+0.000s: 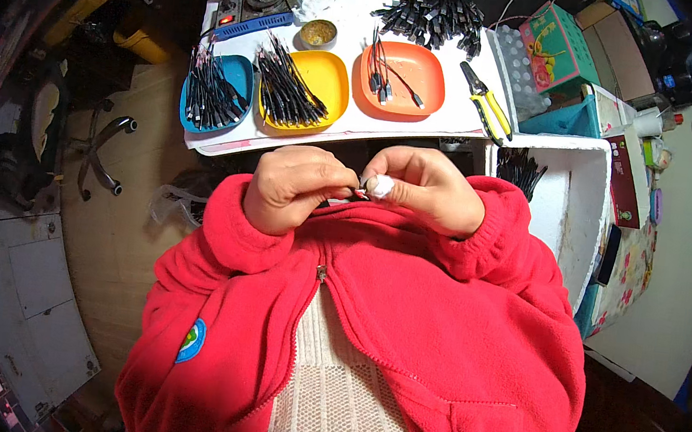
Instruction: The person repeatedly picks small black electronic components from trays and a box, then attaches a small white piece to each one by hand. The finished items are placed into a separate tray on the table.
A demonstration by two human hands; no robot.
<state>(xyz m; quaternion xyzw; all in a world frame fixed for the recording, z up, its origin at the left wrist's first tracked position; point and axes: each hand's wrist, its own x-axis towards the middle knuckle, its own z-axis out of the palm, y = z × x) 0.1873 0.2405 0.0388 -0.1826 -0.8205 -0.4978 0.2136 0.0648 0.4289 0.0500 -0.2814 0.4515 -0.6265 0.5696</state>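
In front of my chest, just short of the table edge, my two hands meet fingertip to fingertip. My left hand (292,187) is closed in a pinch on a thin black cable (360,192), of which only a small end with a bit of red shows. My right hand (437,193) is closed too, thumb and forefinger pinching at the same spot. Its thumb has a white wrapping (379,187). Fingers hide most of the cable. Nearest beyond the hands, an orange tray (428,77) has a few short black cables (384,81) with metal plugs in it.
A yellow tray (336,88) and a blue tray (245,75) hold bundles of black cables. Wire strippers (492,109) lie at the table's right. Behind are a small bowl (318,34), a device with a fan (254,4) and a cable pile (435,10). A white foam box (568,147) stands right.
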